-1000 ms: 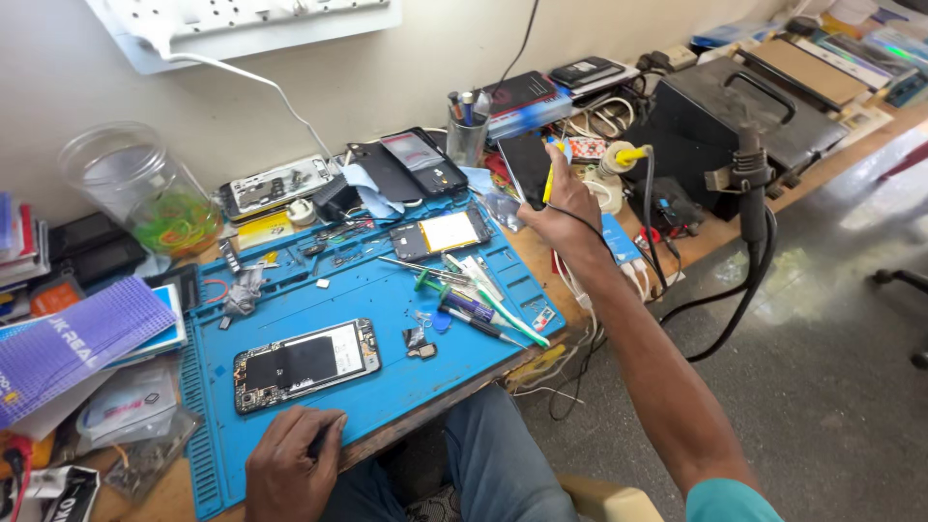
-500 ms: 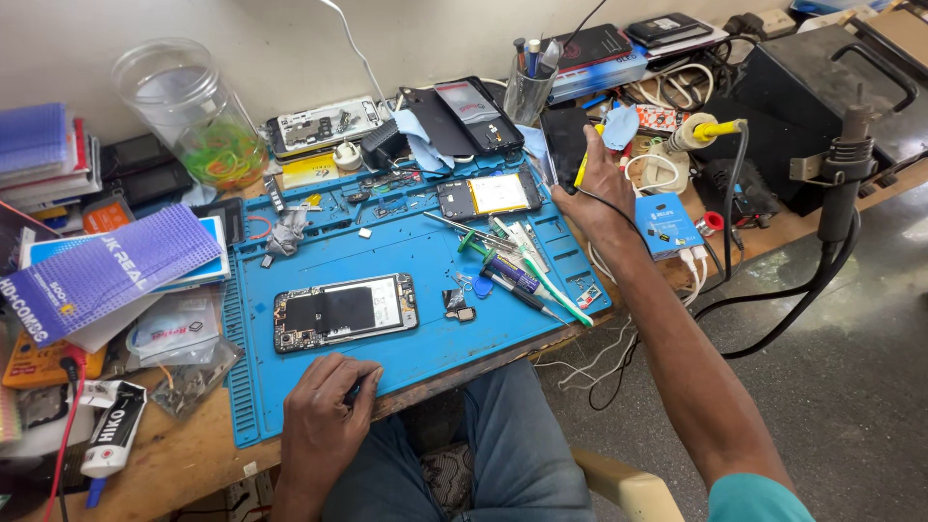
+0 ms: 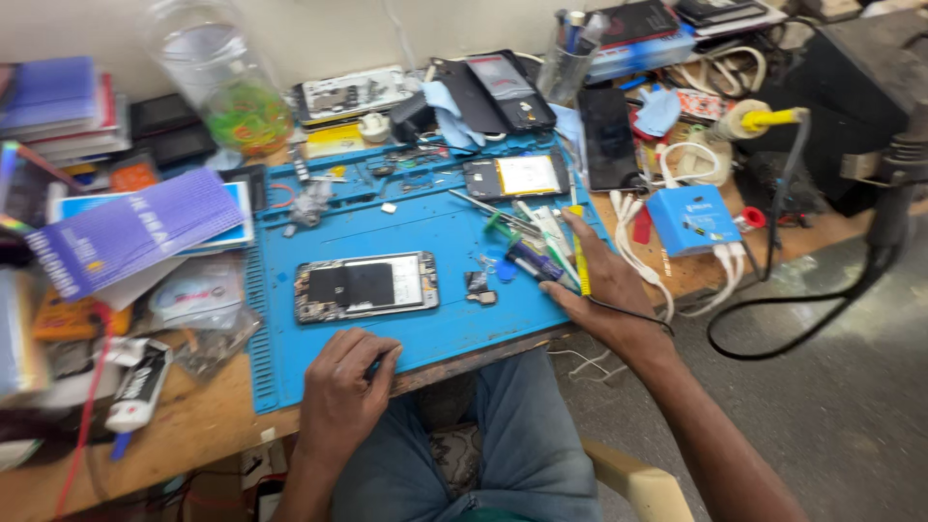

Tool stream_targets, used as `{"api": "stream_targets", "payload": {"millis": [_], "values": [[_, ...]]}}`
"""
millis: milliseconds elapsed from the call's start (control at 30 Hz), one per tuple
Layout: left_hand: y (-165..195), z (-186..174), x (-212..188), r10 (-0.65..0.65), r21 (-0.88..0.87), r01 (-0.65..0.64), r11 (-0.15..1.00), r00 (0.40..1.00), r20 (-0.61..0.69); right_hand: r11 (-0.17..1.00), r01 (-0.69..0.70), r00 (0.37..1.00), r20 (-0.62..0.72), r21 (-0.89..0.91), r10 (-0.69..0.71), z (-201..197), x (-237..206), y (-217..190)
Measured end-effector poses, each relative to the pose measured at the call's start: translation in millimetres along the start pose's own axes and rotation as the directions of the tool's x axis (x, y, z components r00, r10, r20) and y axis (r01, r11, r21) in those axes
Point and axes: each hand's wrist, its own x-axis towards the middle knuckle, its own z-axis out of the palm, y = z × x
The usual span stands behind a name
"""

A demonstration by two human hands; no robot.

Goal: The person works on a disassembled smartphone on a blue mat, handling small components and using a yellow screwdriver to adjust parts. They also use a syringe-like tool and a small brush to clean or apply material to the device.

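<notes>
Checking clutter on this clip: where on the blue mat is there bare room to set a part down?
Bare blue mat lies between the opened phone and the mat's back compartments, and along the front edge between left hand and right hand. It is crowded at the tools under the right hand.

Even, bright indoor light, soft faint shadows, mild glare on the clear plastic jar (image 3: 220,82) at the bench's far edge, motion blur toward left frame edge, wide-angle stretch at corners, flat blue rubber work mat (image 3: 425,232) fairly sharp
</notes>
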Motion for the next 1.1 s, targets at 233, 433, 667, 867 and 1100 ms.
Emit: {"api": "stream_targets", "payload": {"millis": [233,433,667,867,1100], "values": [[3,-8,-9,0.079,-0.033,-0.081,0.996,0.995,-0.064,0.996,-0.032,0.994,-0.103,0.078,0.04,-2,-2,-16],[10,-10,-12,0.083,-0.039,-0.086,0.995,0.993,-0.079,0.975,0.177,0.925,-0.361,0.138,-0.117,-19,-11,-6],[17,-11,-12,0.022,-0.002,-0.022,1.0,0.998,-0.056,0.975,0.157,0.879,-0.471,0.155,-0.067,-43,-9,22],[21,-7,-12,0.038,0.012,-0.037,0.999,0.996,-0.081,0.998,0.047,0.917,-0.398,0.03,-0.032,-49,14,50],[19,-7,-16,0.006,0.013,-0.006,1.0,0.999,-0.047,0.97,-0.158,0.953,-0.287,-0.187,0.1,-27,85,76]]}}
